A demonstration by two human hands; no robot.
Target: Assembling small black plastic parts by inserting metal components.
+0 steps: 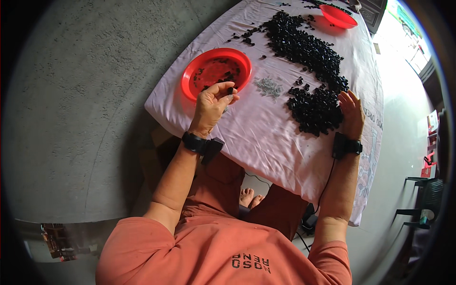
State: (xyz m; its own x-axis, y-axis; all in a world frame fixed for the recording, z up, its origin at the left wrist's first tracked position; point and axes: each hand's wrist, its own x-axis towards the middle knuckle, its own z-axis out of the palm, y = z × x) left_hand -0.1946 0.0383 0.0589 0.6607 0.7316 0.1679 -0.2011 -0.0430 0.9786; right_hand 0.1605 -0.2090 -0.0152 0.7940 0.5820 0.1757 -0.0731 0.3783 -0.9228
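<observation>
My left hand pinches a small black piece between thumb and fingertips, over the near rim of a round red basin. Inside that basin lie scattered small black pieces. At the right of the cloth-covered table, my right hand rests open, fingers extended, against the edge of a heap of small shiny black pieces. Between the basin and the heap is a small spread of thin greyish pins. Each of my wrists wears a black band with a box on it.
A wider spread of black pieces runs toward the table's far end, where a second red basin stands. Pale wrinkled cloth covers the table. A rough grey wall borders the left. On the right is a dark green chair.
</observation>
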